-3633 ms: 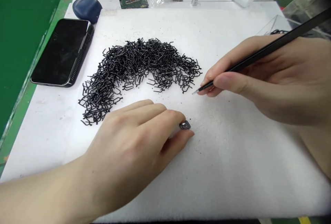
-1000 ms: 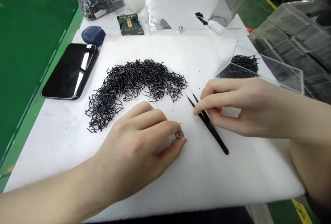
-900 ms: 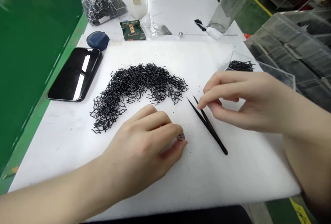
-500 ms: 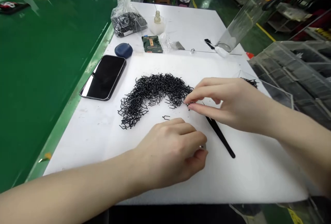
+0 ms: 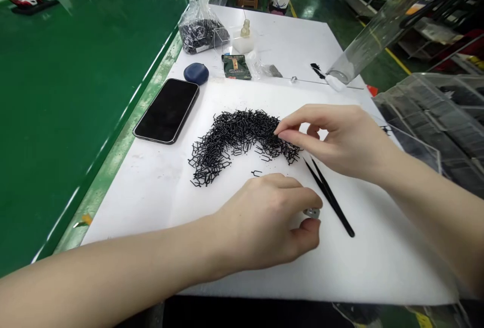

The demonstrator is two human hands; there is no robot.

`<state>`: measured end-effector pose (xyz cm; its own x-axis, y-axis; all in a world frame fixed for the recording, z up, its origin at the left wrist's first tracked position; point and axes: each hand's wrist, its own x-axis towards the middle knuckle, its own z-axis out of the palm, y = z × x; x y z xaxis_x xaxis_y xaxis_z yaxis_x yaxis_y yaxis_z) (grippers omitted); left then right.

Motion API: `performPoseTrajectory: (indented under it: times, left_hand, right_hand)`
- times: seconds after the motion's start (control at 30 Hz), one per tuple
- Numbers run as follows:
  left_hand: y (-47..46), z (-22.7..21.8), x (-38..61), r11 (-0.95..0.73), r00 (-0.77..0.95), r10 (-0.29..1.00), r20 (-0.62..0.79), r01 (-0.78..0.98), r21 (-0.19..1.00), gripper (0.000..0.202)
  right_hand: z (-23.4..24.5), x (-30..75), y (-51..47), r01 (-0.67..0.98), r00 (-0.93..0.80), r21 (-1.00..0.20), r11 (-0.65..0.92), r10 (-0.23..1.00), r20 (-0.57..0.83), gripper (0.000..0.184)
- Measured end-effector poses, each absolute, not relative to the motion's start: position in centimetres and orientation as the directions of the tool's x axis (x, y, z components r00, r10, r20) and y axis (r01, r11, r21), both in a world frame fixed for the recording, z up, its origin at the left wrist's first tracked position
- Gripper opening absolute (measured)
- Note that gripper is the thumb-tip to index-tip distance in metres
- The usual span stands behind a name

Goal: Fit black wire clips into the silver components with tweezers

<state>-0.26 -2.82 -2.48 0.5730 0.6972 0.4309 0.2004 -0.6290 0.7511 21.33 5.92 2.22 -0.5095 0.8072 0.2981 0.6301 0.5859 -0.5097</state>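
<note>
One small metal piece [image 5: 313, 212] sits pinched between thumb and forefinger of the left hand [image 5: 269, 219]. Fingertips of the right hand [image 5: 336, 139] nearly meet at the heap of black forked parts [image 5: 240, 128]; whether they grip one cannot be told. Tangled parts could scatter if dragged together. One loose part [image 5: 256, 173], near the left hand, risks being swept aside; tweezers [image 5: 335, 205] lie unheld.
</note>
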Motion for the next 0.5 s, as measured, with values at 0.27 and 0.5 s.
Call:
performPoseTrajectory:
  times: [0.27,0.5]
  left_hand:
    - [-2.87,-1.95,-0.32,-0.552,0.522,0.748,0.41,0.146,0.821,0.013]
    - [-2.72,-1.71,-0.44,-0.545,0.53,0.748,0.399,0.15,0.825,0.013]
  right_hand:
    - [2.16,21.87,5.49,0.607,-0.351,-0.691,0.393,0.912,0.211,0.011]
    - [1.98,22.03,5.9,0.581,-0.357,-0.735,0.35,0.921,0.157,0.011]
